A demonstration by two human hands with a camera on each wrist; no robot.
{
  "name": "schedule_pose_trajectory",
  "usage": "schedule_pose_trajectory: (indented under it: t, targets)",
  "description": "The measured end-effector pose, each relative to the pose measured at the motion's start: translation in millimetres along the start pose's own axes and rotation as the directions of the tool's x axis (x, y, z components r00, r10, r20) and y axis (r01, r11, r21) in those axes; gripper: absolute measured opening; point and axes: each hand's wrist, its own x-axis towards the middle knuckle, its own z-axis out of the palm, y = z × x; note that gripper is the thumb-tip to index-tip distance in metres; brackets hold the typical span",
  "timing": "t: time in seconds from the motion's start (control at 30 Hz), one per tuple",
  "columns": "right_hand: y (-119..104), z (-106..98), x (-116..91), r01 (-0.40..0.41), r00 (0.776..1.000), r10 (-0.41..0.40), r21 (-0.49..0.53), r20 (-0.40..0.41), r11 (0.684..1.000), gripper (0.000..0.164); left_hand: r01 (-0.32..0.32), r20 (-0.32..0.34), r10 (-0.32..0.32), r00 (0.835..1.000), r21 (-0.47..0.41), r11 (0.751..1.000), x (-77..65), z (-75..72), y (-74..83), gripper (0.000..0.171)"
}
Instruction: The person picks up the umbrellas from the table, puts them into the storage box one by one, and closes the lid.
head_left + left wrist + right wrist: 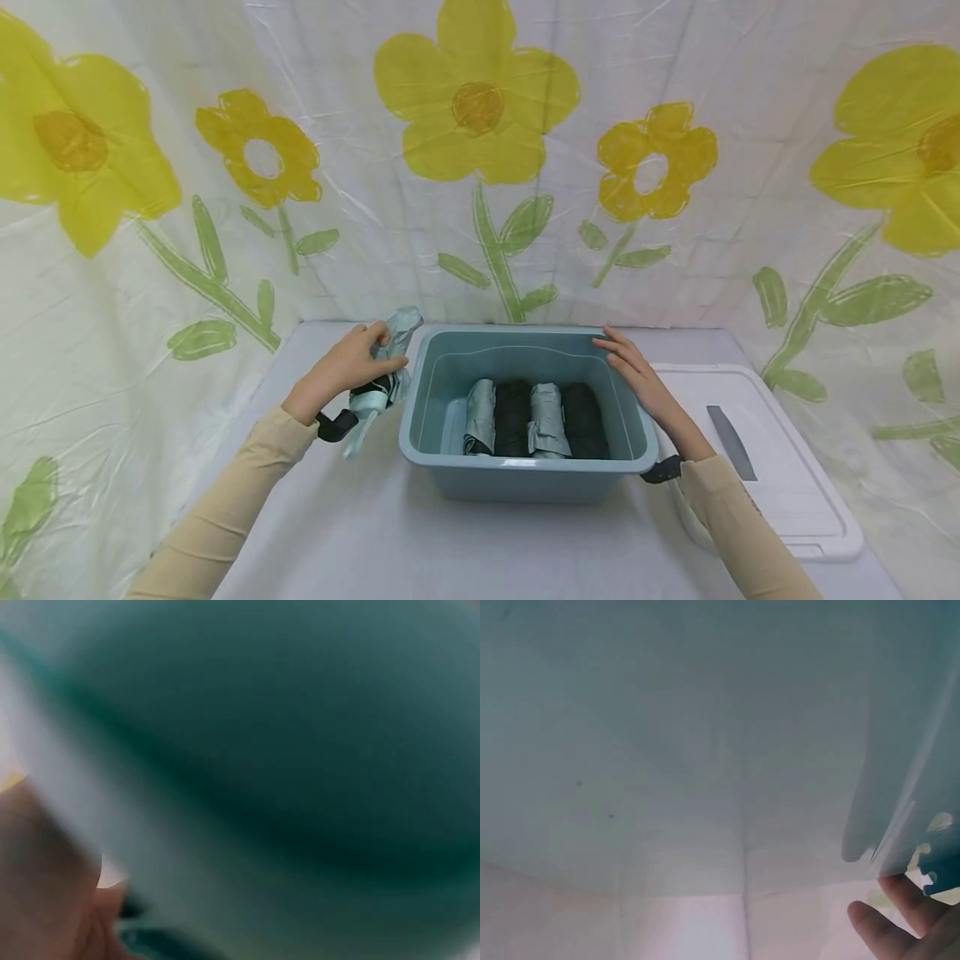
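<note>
My left hand point(348, 362) grips a light teal folded umbrella point(403, 327) left of the bin, its handle point(369, 402) pointing down toward me with a strap hanging. In the left wrist view a blurred teal round end point(262, 750) fills most of the picture, with part of the hand point(41, 877) at lower left. A blue-grey plastic bin point(517, 485) stands in front of me. Inside lie pale rolled bundles point(480, 412) point(547, 417) alternating with black rolled bundles point(513, 419) point(587, 421). My right hand point(637, 375) rests at the bin's right rim, fingers point(885, 930) extended.
A white lid point(795, 492) with a grey handle strip point(731, 443) lies on the table right of the bin, partly under my right arm. The pale table point(337, 533) ends against a flower-printed curtain point(352, 225) behind.
</note>
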Motion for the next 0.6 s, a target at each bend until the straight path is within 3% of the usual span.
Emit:
schedule_pose_trajectory:
  t: [0.6]
  targets:
    - [-0.3,0.1,-0.7,-0.002,1.000,0.002,0.007,0.002,1.000,0.039,-0.081,0.052,0.081,0.995,-0.008,0.997,2.6,-10.6,42.0,0.041]
